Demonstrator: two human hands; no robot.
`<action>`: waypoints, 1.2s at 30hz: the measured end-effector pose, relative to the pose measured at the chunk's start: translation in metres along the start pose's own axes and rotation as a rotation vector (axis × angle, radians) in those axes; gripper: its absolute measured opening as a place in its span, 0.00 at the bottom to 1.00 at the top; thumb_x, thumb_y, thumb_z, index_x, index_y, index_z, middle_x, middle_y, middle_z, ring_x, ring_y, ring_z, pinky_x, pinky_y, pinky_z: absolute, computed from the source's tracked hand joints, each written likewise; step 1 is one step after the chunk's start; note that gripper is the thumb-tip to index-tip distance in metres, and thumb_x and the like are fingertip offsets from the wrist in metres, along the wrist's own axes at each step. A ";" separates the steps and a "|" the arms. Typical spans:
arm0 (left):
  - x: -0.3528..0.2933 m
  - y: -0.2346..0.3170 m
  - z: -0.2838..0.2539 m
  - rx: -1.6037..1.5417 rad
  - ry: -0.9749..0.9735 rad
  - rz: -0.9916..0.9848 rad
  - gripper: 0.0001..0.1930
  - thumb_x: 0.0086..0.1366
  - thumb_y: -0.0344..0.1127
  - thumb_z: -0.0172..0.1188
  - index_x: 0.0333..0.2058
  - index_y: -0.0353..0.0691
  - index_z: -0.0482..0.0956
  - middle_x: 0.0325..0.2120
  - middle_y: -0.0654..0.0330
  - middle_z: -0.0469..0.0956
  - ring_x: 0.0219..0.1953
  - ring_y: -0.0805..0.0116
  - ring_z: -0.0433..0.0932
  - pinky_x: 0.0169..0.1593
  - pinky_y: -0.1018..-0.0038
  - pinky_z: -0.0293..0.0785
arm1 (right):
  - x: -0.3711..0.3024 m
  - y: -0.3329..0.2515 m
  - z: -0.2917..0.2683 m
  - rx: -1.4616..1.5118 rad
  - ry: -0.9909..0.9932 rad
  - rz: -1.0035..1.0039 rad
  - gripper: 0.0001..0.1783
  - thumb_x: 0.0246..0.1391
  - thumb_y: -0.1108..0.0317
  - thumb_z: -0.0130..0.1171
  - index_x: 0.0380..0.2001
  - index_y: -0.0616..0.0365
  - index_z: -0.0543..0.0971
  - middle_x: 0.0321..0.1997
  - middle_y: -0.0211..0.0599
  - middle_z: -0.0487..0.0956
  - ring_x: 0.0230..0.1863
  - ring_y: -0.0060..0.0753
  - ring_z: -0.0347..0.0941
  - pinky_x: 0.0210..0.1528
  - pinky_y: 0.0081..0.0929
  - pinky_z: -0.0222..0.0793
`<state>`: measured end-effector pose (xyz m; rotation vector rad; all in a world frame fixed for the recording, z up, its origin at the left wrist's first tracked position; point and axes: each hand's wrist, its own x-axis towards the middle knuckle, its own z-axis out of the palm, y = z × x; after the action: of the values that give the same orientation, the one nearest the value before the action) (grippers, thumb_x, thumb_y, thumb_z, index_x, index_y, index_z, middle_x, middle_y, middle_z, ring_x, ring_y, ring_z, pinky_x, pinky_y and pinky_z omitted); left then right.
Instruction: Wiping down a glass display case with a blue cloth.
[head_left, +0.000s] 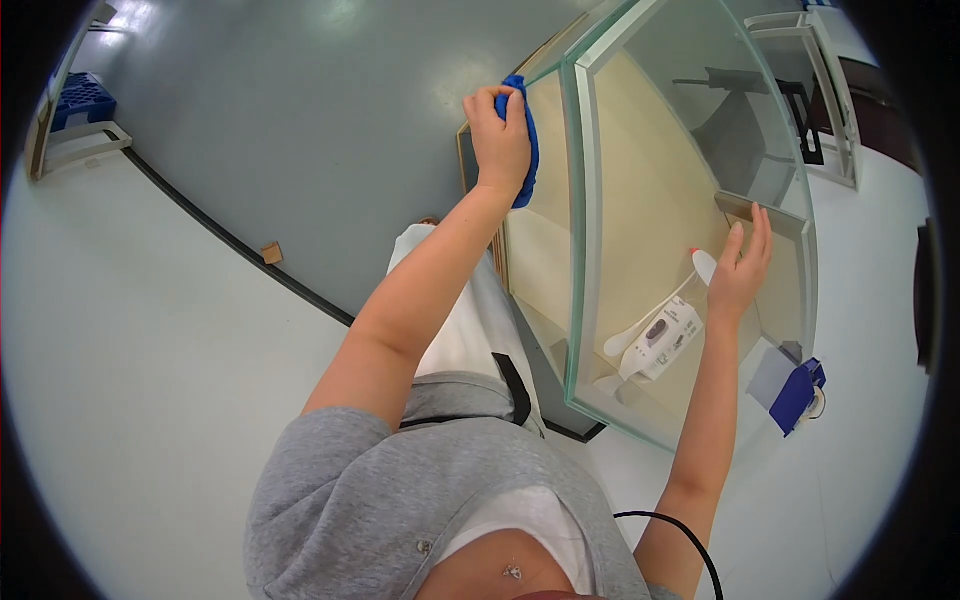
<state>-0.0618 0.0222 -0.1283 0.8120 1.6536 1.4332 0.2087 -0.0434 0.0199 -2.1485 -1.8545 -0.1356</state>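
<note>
- Nearest the camera, a grey top point(400, 500) is worn over a white undershirt point(520, 525), and a small pendant point(513, 573) is seen at the neckline; a black cable point(680, 525) is looped past the right upper arm.
- A blue cloth point(530, 160) is held in the left grip point(500, 135), a bare hand; the fingers are curled and the cloth is bunched between them and the palm, with its lower end left hanging below the hand.
- The cloth is placed at the left side of a glass case point(588, 200), close beside the pane; whether the glass is pressed cannot be told.
- The right grip point(740, 270), also bare, is spread, with fingers extended and thumb set apart; nothing is seen to be held. Its fingertips are brought near a grey strip point(760, 207) at the case's right side; contact cannot be told.
- Below and left of that hand, a white box point(662, 340) is seen through the glass. A dark rounded object is pictured on its face, surrounded by small print that is too fine to be read here.
- Just beside the box, a slender white item point(622, 343) and a white oval piece point(705, 266) with a red tip are seen.
- To the right, a blue holder point(795, 398) is seen with a pale roll.
</note>
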 end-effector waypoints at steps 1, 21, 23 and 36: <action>-0.002 -0.021 0.001 0.069 0.018 0.035 0.10 0.67 0.39 0.51 0.39 0.38 0.70 0.40 0.49 0.65 0.41 0.50 0.69 0.48 0.63 0.66 | 0.000 -0.001 0.000 0.004 0.001 -0.005 0.23 0.64 0.58 0.46 0.59 0.53 0.70 0.64 0.42 0.66 0.66 0.44 0.60 0.64 0.40 0.56; -0.026 -0.107 -0.007 0.292 -0.071 0.052 0.08 0.66 0.32 0.50 0.38 0.32 0.69 0.38 0.43 0.68 0.42 0.43 0.69 0.48 0.58 0.66 | -0.002 0.001 -0.002 0.021 -0.002 0.046 0.23 0.64 0.58 0.46 0.59 0.52 0.70 0.65 0.42 0.66 0.66 0.43 0.59 0.65 0.40 0.55; 0.012 -0.117 0.001 0.297 -0.057 0.068 0.08 0.66 0.32 0.50 0.38 0.32 0.69 0.38 0.43 0.68 0.43 0.44 0.69 0.48 0.58 0.66 | -0.002 -0.002 -0.003 0.022 -0.009 0.049 0.23 0.63 0.58 0.46 0.59 0.52 0.70 0.65 0.41 0.66 0.66 0.44 0.60 0.65 0.40 0.55; -0.090 -0.145 -0.035 0.542 -0.230 -0.039 0.09 0.67 0.34 0.48 0.40 0.34 0.66 0.39 0.40 0.67 0.43 0.38 0.69 0.47 0.54 0.67 | -0.002 0.000 0.003 -0.013 0.048 0.013 0.23 0.63 0.57 0.47 0.58 0.51 0.70 0.65 0.38 0.67 0.64 0.41 0.62 0.62 0.39 0.56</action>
<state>-0.0444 -0.0952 -0.2558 1.1837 1.8827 0.8254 0.2075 -0.0445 0.0163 -2.1465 -1.8176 -0.1945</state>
